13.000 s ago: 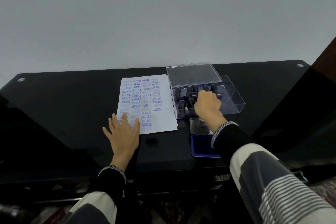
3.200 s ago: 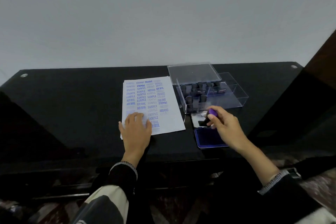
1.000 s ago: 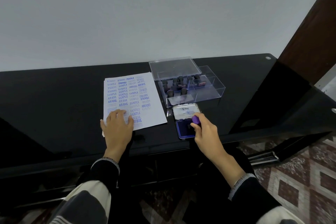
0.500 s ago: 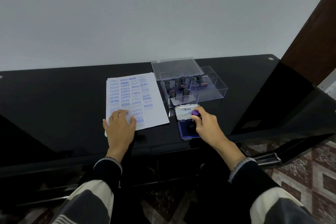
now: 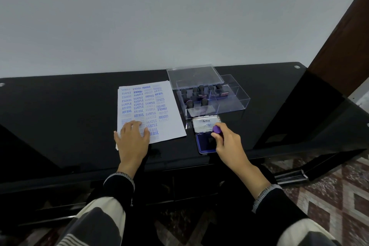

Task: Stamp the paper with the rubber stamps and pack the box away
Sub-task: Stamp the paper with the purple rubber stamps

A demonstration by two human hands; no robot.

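Black and glossy, the glass worktop (image 5: 60,110) ran along a plain pale wall (image 5: 159,16). On it lay a white sheet of paper (image 5: 171,124) covered in blue stamped words such as SAMPLE, AIR MAIL, FRAGILE and AMENDED. The left hand (image 5: 132,139) lay flat on the near left corner of that sheet, fingers straight and slightly spread, pressing it down.

Just right of the paper stood a clear plastic box (image 5: 229,104), divided into compartments, with its clear lid (image 5: 194,76) resting tilted over its far left part. Several dark-handled rubber stamps (image 5: 196,95) stood upright in the left compartments; the right compartment looked bare apart from one or two stamps at its far end.

Directly in front of the box sat an open blue ink pad (image 5: 203,143), its white-labelled lid (image 5: 204,124) folded back toward the box. The right hand (image 5: 227,142) was curled around a purple-topped rubber stamp (image 5: 216,129), holding it upright over the pad's blue surface; whether the stamp's face touched the ink could not be told.

Patterned red-and-cream floor tiles (image 5: 329,195) showed at lower right.
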